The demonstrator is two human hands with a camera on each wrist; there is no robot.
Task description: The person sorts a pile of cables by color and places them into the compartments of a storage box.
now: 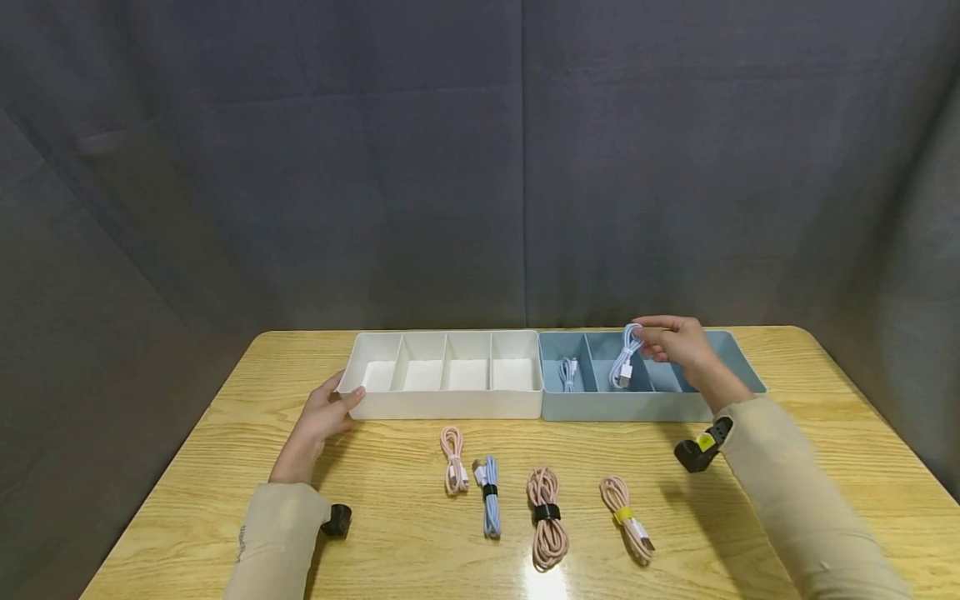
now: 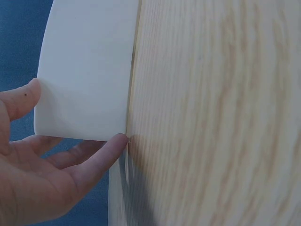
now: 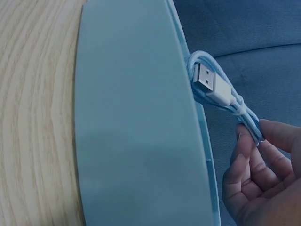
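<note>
Person, long beige sleeves on both arms: left sleeve (image 1: 273, 542) has a small strip of dark lettering (image 1: 242, 543) along its outer side, too small to read; right sleeve (image 1: 798, 492) looks plain, with soft creases. Left hand (image 1: 322, 412) and right hand (image 1: 675, 342) bare, cuffs ending around the wrists. Black wrist units on both: left unit (image 1: 337, 521) small and blocky, right unit (image 1: 697, 454) rounded, with a bright yellow patch (image 1: 705, 442) and a black band running to the cuff.
</note>
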